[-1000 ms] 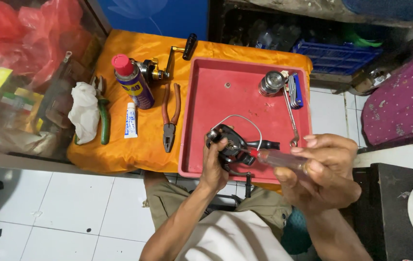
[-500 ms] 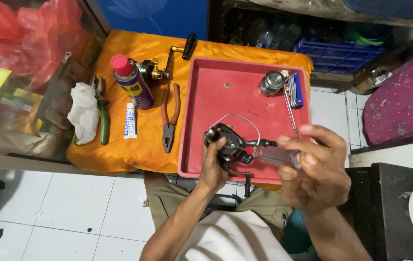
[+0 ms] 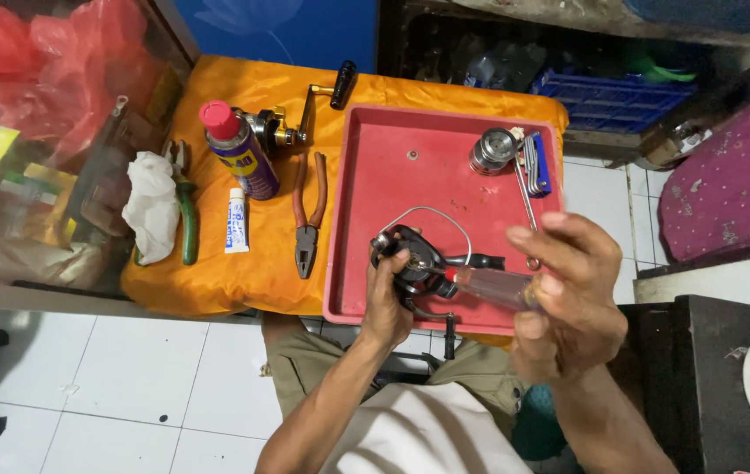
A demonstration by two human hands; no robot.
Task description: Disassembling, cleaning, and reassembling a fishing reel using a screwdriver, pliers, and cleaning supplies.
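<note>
My left hand [image 3: 385, 300] grips a black fishing reel body [image 3: 417, 262] with a wire bail arm, held over the near part of a red tray [image 3: 392, 189]. My right hand [image 3: 568, 294] holds a small clear bottle with a red tip [image 3: 491, 284], its tip touching the reel. A silver spool [image 3: 492, 150] and a set of hex keys [image 3: 534, 164] lie at the tray's far right corner.
On the orange cloth [image 3: 217, 281] left of the tray lie brown-handled pliers [image 3: 308, 211], a small white tube [image 3: 235, 220], a spray can with a red cap [image 3: 240, 149], another reel with a crank handle [image 3: 296, 123], a white rag [image 3: 152, 206] and green-handled pliers [image 3: 187, 219].
My right hand has shifted slightly left and lower, bringing the bottle's red tip onto the reel. The left hand keeps its hold on the reel.
</note>
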